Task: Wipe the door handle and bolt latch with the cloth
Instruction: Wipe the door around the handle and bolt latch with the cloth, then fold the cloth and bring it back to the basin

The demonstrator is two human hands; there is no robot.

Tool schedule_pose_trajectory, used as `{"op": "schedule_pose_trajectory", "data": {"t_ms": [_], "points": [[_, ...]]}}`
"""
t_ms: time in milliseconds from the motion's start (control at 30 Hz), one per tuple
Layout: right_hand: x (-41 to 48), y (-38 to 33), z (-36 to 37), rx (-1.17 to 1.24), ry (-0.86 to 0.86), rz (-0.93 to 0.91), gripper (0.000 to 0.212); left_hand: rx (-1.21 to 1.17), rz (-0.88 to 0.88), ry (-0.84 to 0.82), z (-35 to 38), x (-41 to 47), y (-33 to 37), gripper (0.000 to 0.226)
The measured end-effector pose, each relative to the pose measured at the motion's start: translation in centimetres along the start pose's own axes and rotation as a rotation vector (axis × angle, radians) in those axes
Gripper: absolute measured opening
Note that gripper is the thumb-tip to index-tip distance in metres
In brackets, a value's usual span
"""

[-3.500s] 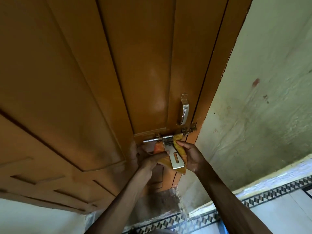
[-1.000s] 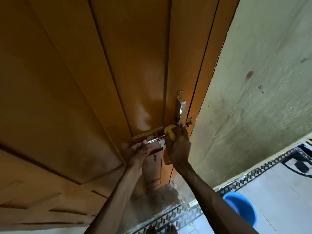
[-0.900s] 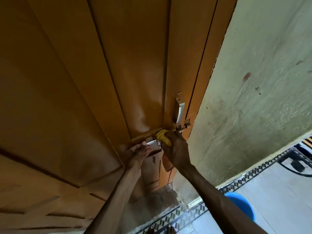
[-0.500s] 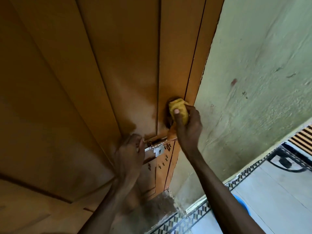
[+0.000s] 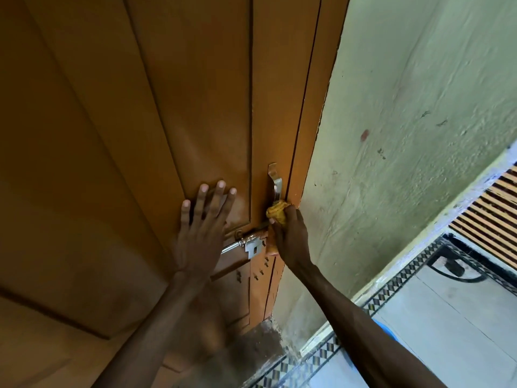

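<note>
A metal door handle (image 5: 275,183) is fixed upright on the orange-brown door (image 5: 140,135) near its right edge. Below it runs a metal bolt latch (image 5: 246,243) with a hanging hasp plate. My right hand (image 5: 289,236) grips a bunched yellow cloth (image 5: 277,212) pressed against the lower end of the handle, just above the bolt's right end. My left hand (image 5: 200,228) lies flat on the door with fingers spread, left of the handle, its palm over the bolt's left part.
A pale green wall (image 5: 405,135) stands right of the door frame. Patterned tile border and light floor (image 5: 447,317) lie at lower right, with a blue bucket edge (image 5: 383,329) behind my right forearm and a slatted panel (image 5: 492,217) at the far right.
My right hand has slid the cloth down from the top of the handle to its lower end. My left hand has left the bolt and now lies flat and spread on the door.
</note>
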State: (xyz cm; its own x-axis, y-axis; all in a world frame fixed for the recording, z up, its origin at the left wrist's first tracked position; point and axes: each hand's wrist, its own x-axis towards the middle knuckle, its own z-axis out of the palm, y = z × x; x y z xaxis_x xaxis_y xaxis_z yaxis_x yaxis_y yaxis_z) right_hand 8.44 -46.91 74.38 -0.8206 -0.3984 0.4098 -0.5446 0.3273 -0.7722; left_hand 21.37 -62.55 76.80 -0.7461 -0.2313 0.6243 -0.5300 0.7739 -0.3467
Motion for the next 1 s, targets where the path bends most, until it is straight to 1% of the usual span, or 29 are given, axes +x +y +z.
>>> {"op": "schedule_pose_trajectory", "data": {"t_ms": [67, 167, 233, 300, 400, 433, 500, 533, 567, 600, 633, 667, 700, 733, 767, 800, 833, 867, 900, 933, 1000], "points": [[0.7, -1.3, -0.7, 0.060, 0.062, 0.003, 0.033, -0.001, 0.001, -0.004, 0.0, -0.1, 0.1, 0.080], [3.2, -4.2, -1.2, 0.132, 0.222, -0.022, 0.033, -0.015, -0.022, -0.005, -0.1, 0.0, 0.2, 0.082], [3.6, -4.6, -0.7, 0.138, 0.244, -0.019, 0.038, 0.015, -0.032, -0.016, -0.5, 0.3, 0.4, 0.080], [2.1, -2.6, 0.0, 0.125, 0.156, 0.018, 0.041, 0.009, -0.043, -0.025, -1.1, 0.3, 0.7, 0.081], [-0.7, 1.1, 0.0, 0.142, -0.035, 0.103, 0.040, -0.059, -0.076, -0.044, -2.6, 0.3, 1.4, 0.087], [-0.9, 1.5, -0.8, 0.178, -0.072, 0.128, 0.038, -0.074, -0.100, -0.063, -3.3, 0.2, 1.9, 0.087], [-0.5, 1.0, -3.4, 0.302, -0.160, 0.187, 0.024, -0.129, -0.176, -0.092, -4.7, 0.0, 3.0, 0.081], [-0.3, 0.6, -5.0, 0.378, -0.233, 0.245, 0.019, -0.218, -0.238, -0.095, -5.2, -0.3, 4.0, 0.075], [-0.2, 0.2, -6.8, 0.499, -0.327, 0.338, 0.020, -0.372, -0.302, -0.093, -6.1, -0.7, 5.3, 0.066], [-0.4, 0.1, -8.7, 0.675, -0.443, 0.481, 0.024, -0.600, -0.385, -0.106, -7.1, -1.3, 6.9, 0.054], [-1.0, 0.3, -10.6, 0.882, -0.562, 0.639, 0.032, -0.867, -0.510, -0.149, -7.8, -2.1, 8.6, 0.041], [-1.7, 0.6, -12.4, 1.033, -0.662, 0.786, 0.040, -1.146, -0.675, -0.225, -8.8, -2.6, 10.2, 0.030], [-2.8, 1.3, -14.2, 1.102, -0.750, 0.898, 0.045, -1.430, -0.865, -0.338, -10.1, -3.0, 12.2, 0.027], [-3.9, 2.0, -15.9, 1.122, -0.829, 0.981, 0.047, -1.666, -1.039, -0.429, -10.7, -3.8, 14.2, 0.040], [-5.1, 3.0, -17.3, 1.135, -0.884, 1.050, 0.046, -1.816, -1.176, -0.508, -11.4, -5.0, 16.2, 0.060], [-6.3, 4.1, -18.5, 1.145, -0.925, 1.106, 0.046, -1.887, -1.287, -0.545, -12.6, -6.4, 18.1, 0.076], [-7.2, 5.2, -19.5, 1.134, -0.947, 1.153, 0.048, -1.921, -1.354, -0.577, -13.9, -7.4, 19.7, 0.074], [-8.1, 6.4, -20.5, 1.115, -0.970, 1.190, 0.053, -1.936, -1.384, -0.594, -15.2, -8.5, 21.4, 0.057], [-8.8, 7.4, -21.4, 1.106, -1.006, 1.209, 0.060, -1.945, -1.371, -0.622, -16.2, -9.3, 22.9, 0.040], [-9.6, 8.2, -22.5, 1.093, -1.058, 1.219, 0.069, -1.921, -1.361, -0.676, -17.4, -10.0, 24.2, 0.031], [-10.7, 9.7, -24.6, 1.022, -1.174, 1.183, 0.078, -1.824, -1.334, -0.752, -19.5, -11.6, 26.1, 0.034]]}}
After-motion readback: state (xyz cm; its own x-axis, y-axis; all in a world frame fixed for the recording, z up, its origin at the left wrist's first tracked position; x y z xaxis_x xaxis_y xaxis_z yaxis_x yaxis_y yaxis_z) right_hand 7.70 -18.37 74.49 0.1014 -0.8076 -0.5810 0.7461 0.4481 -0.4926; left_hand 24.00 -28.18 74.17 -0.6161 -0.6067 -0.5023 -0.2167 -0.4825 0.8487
